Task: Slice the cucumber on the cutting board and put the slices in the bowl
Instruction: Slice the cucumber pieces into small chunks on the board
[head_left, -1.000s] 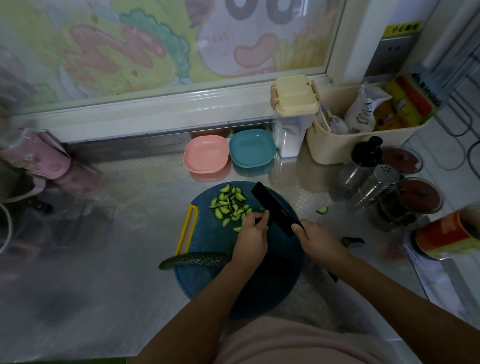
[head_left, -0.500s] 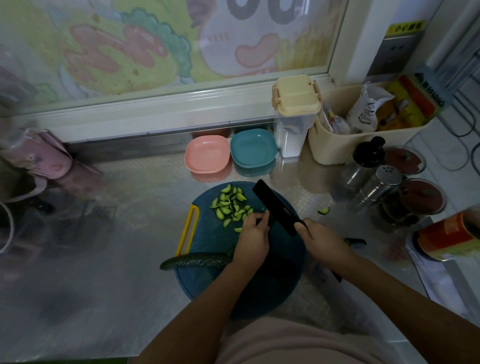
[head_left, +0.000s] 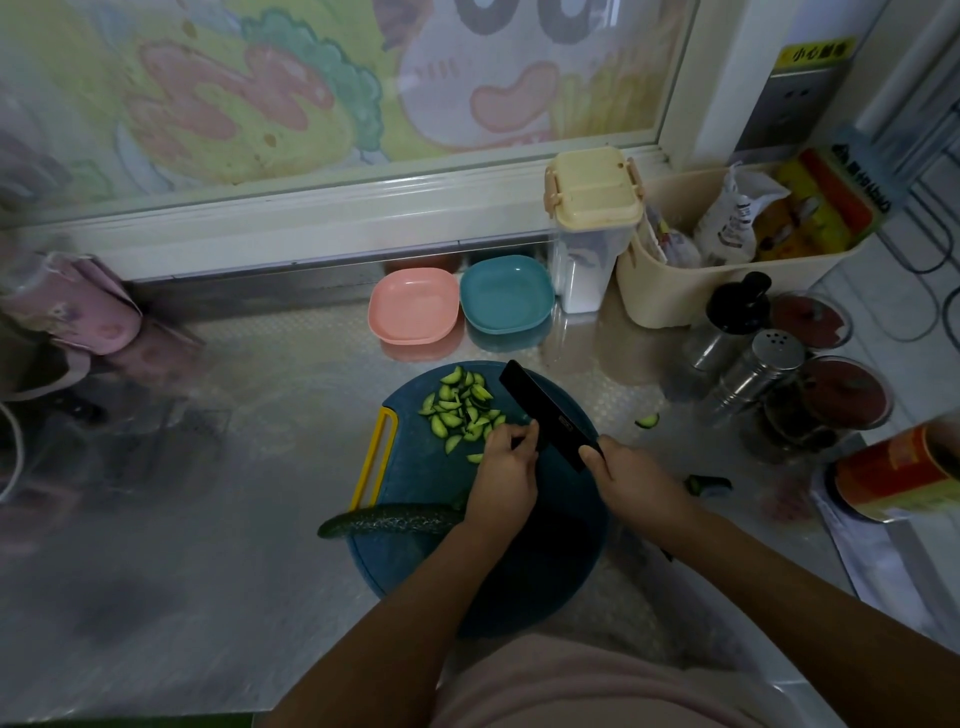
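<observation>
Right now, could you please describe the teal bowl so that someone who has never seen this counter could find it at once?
Find the round blue cutting board mid-counter; beyond it, below the painted window, two shallow bowls sit side by side. The teal bowl is the right one, beside the cream-lidded container; its twin, the pink bowl, differs only in colour.

A yellow sign (head_left: 814, 52) on the far-right wall panel (head_left: 779, 109) starts "小心"; the rest blurs. Print on the basket's (head_left: 675, 301) packets (head_left: 823, 208) is illegible.
</observation>
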